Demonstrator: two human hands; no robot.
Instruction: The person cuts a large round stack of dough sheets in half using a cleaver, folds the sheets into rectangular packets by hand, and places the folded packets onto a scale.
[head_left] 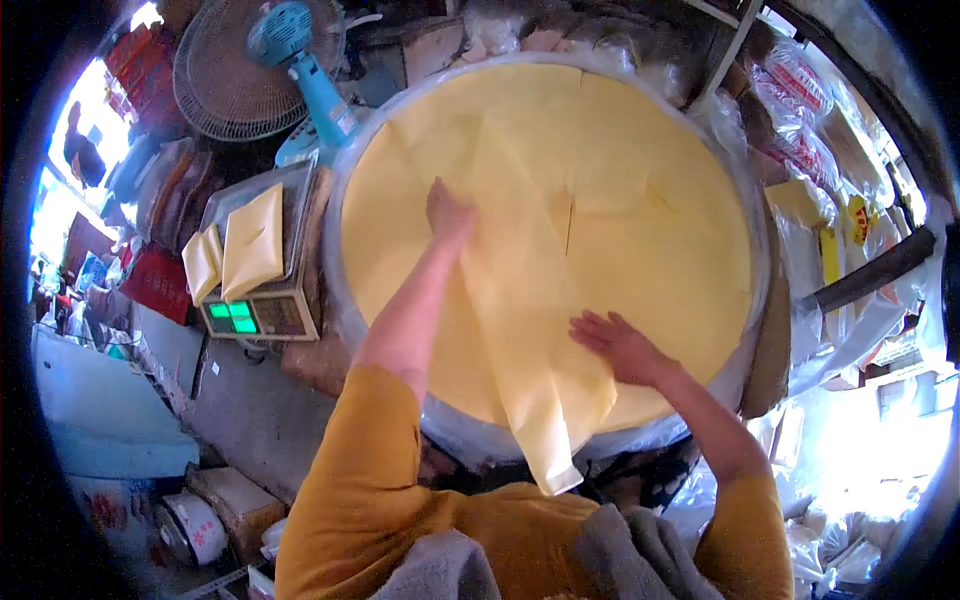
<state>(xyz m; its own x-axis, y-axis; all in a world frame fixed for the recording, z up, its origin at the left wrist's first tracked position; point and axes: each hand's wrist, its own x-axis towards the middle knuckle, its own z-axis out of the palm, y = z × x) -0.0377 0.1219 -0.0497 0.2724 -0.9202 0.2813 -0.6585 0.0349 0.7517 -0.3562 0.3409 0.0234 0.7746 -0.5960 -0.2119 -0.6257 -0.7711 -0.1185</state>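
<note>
A large round stack of thin pale-yellow sheets fills the middle of the head view, with clear plastic around its rim. On top lies a loose, partly folded sheet, whose narrow folded end hangs over the near edge toward my body. My left hand is closed on the upper left part of this folded sheet; its fingertips are partly hidden. Flat on the stack, near the right edge of the fold, my right hand has its fingers stretched out. A short dark slit shows in the stack beyond it.
At the left, a digital scale with lit green digits carries folded yellow sheets. Behind it stands a blue fan. Plastic-wrapped packs and a dark bar are on the right. A rice cooker sits at lower left.
</note>
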